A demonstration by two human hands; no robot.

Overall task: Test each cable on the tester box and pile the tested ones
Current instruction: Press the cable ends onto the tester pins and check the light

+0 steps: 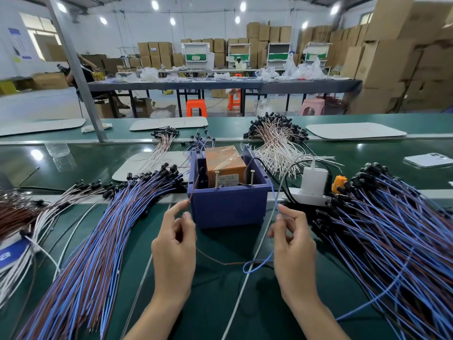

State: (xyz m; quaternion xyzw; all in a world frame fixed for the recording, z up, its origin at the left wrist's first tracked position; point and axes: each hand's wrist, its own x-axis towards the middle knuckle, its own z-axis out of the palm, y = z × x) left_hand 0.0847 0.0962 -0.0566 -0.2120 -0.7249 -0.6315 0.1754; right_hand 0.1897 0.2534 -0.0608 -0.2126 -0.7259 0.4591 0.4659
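The person at the table (220, 303) has one cable (257, 265) in play. The left hand (175, 239) pinches its brown lead (193, 190) between thumb and forefinger, and the right hand (293, 239) pinches the blue lead (274, 195) the same way. The slack middle droops onto the green surface between the wrists, where the blue side curls into a small loop. Both free ends rise toward the purple tester box (228, 207), just in front of the hands. Two screws (217, 179) stand up from its front rim. I can't tell from here whether either tip is touching metal.

It looks like featherweight stuff — thin insulated wire, limp over its length but springy enough near the end to wander. I'd say the grip belongs where it is now, close behind each tip, so the end points where the fingers point. Held further back, it would likely flop away from the screw.

A fanned pile (98, 241) of blue and brown cables lies to the left and a heap (392, 229) of them to the right — which one is the tested lot I couldn't say.
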